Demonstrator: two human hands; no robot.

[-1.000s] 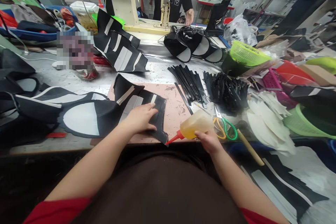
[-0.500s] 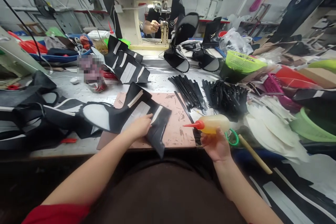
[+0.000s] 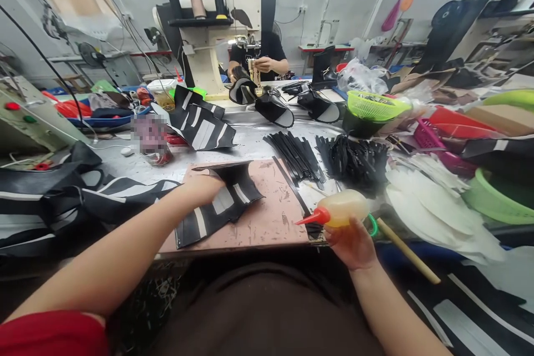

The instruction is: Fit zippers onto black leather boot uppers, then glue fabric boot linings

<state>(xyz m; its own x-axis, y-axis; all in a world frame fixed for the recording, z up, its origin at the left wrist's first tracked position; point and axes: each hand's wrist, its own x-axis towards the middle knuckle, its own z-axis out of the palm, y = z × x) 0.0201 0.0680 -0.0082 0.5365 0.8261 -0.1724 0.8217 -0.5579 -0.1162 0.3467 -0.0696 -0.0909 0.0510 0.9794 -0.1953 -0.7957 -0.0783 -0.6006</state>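
Observation:
My left hand (image 3: 211, 186) is at the raised far part of a black leather piece (image 3: 246, 178) with pale strips and a grey patch. The piece curls up over my fingers and hides their tips; the hand is closed on it. Beneath lies a pinkish board (image 3: 275, 228). My right hand (image 3: 352, 242) is wrapped round a squeeze bottle (image 3: 346, 203) of yellowish liquid, held nearly level above the table's front edge. Its red nozzle points left, apart from the leather.
Black strips (image 3: 294, 158) lie in bundles beyond the board. Green-handled scissors (image 3: 372, 225), a wooden stick (image 3: 409, 250) and white sheets (image 3: 429, 206) are at right. More black pieces (image 3: 54, 206) pile up at left. A person (image 3: 271, 58) works at a sewing machine (image 3: 212, 39) opposite.
My left hand has turned the leather piece round and raised its far part. The bottle's nozzle moved away from the leather, to the right and up. The view has tilted up.

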